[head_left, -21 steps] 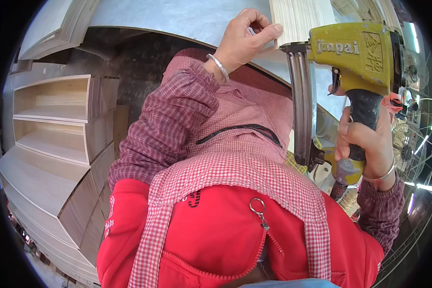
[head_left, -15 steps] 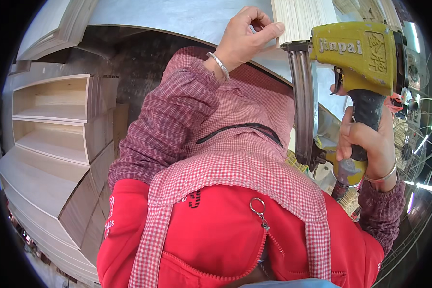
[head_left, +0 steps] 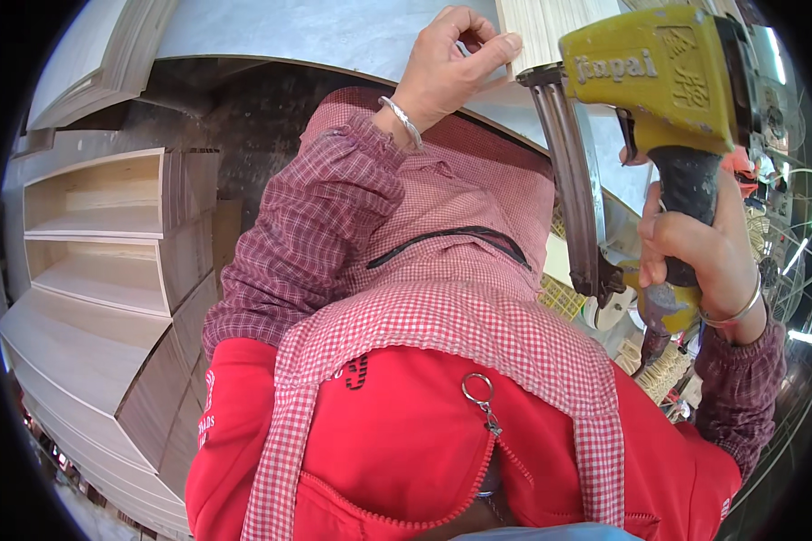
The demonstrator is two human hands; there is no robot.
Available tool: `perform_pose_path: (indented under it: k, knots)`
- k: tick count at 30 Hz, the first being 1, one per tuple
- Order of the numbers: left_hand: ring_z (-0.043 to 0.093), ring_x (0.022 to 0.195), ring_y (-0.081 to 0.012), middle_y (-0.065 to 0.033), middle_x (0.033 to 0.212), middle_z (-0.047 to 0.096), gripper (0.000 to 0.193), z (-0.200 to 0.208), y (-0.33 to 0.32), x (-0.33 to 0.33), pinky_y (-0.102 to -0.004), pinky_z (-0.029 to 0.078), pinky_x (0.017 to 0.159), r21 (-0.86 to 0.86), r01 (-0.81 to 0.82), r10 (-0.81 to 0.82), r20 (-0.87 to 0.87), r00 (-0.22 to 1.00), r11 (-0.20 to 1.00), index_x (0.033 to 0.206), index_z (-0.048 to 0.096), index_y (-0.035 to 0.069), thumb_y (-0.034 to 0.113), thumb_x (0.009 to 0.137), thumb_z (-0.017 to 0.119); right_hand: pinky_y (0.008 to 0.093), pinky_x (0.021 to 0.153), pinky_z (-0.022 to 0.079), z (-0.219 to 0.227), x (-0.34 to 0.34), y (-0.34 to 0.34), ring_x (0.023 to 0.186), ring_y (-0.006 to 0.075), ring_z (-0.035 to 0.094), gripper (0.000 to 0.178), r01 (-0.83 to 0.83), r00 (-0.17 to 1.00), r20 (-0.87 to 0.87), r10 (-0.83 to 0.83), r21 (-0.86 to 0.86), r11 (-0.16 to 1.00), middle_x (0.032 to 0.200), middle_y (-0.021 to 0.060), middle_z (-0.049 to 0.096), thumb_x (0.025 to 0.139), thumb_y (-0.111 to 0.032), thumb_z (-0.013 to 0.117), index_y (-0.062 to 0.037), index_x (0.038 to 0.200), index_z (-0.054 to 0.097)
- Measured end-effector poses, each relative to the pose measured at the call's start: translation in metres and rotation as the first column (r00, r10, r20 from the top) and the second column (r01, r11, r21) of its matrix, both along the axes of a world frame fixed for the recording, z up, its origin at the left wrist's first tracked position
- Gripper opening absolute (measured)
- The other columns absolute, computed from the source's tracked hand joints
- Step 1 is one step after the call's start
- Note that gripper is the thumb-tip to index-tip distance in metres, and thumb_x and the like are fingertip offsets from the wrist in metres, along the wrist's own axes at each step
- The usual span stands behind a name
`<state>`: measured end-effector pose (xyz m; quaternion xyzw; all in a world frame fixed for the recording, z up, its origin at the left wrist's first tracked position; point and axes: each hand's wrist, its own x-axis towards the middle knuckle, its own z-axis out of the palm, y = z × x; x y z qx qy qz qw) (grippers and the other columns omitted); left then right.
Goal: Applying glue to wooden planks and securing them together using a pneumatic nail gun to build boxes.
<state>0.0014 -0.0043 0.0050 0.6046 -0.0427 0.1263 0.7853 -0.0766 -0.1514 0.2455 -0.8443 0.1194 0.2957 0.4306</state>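
Note:
My right hand [head_left: 708,239] is wrapped round the black grip of a yellow nail gun [head_left: 645,77] at the right. Its long metal magazine points down toward my apron, and the nose is at the near edge of a pale wooden board [head_left: 550,32]; whether they touch I cannot tell. At the board's left edge is my left hand [head_left: 456,68], fingers curled and thumb tip against the wood. Its other fingertips are partly hidden behind the thumb. The board lies on a pale blue-grey worktable [head_left: 298,27].
Stacked wooden boxes [head_left: 95,261] with open fronts stand at my left. Above them, more wooden panels [head_left: 108,63] rest at the table's left end. A yellow basket [head_left: 561,298] and small goods sit low behind the magazine. Metal racks and lights line the far right.
The nail gun has risen slightly and tilted, its nose shifting a little up and left along the board's edge. My left hand has stayed at the board, moving only slightly with the view.

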Motion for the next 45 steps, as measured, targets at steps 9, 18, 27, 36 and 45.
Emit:
perform_pose_path:
  k: [9,18,27,36,45]
  knots:
    - [0.052,0.078,-0.0154,-0.0073,0.09,0.055,0.022,0.03,0.012,-0.021,-0.0251,0.042,0.069,0.196,-0.047,0.053,-0.023,0.998,0.98,0.1,0.054,0.004,0.019,0.085,0.06,0.0233,0.041,0.043,-0.002,-0.013,-0.024,0.039,0.0133,0.049,0.024,0.029,0.995,0.088,-0.035,0.065,0.997,0.058,0.0072,0.054,0.07,0.0,0.058,0.0049,0.093,0.055]
    - [0.055,0.083,-0.0194,-0.0036,0.102,0.061,0.031,0.028,0.016,-0.028,-0.0301,0.045,0.079,0.605,-0.661,0.045,0.721,0.691,0.444,0.098,0.064,0.008,0.023,0.073,0.073,0.0234,0.041,0.042,-0.026,-0.029,-0.108,0.04,0.0123,0.045,0.021,0.281,0.934,0.179,-0.31,0.168,0.945,0.054,0.0065,0.052,0.075,-0.004,0.056,0.0041,0.094,0.055]
    - [0.056,0.085,-0.0115,-0.0011,0.105,0.065,0.031,0.066,0.067,-0.046,-0.0227,0.046,0.072,0.835,-0.246,-0.213,0.389,0.896,0.492,0.107,0.066,0.008,0.012,0.076,0.069,0.0244,0.04,0.041,-0.06,-0.045,-0.207,0.04,0.0126,0.045,0.022,0.422,0.848,0.301,-0.436,0.113,0.899,0.056,0.0067,0.052,0.075,-0.007,0.056,0.0016,0.095,0.055]
    - [0.059,0.067,-0.0204,-0.0063,0.082,0.065,0.041,0.167,0.029,0.016,-0.0302,0.047,0.064,0.949,-0.097,-0.092,0.13,0.987,0.3,0.105,0.065,0.006,0.041,0.085,0.061,0.0372,0.05,0.047,-0.138,-0.052,-0.313,0.052,0.0275,0.057,0.05,0.416,0.796,0.604,0.021,-0.572,0.707,0.068,0.0147,0.061,0.074,-0.016,0.058,-0.005,0.122,0.048]
    - [0.064,0.074,-0.0248,-0.0077,0.084,0.068,0.036,0.192,-0.079,0.079,-0.0355,0.049,0.071,0.91,-0.04,-0.126,-0.014,0.992,-0.413,0.099,0.067,0.008,0.04,0.084,0.058,0.0468,0.063,0.049,-0.183,-0.034,-0.316,0.075,0.0394,0.064,0.074,0.393,0.884,0.462,0.07,-0.816,0.425,0.086,0.0214,0.066,0.075,-0.027,0.063,-0.0132,0.14,0.03]
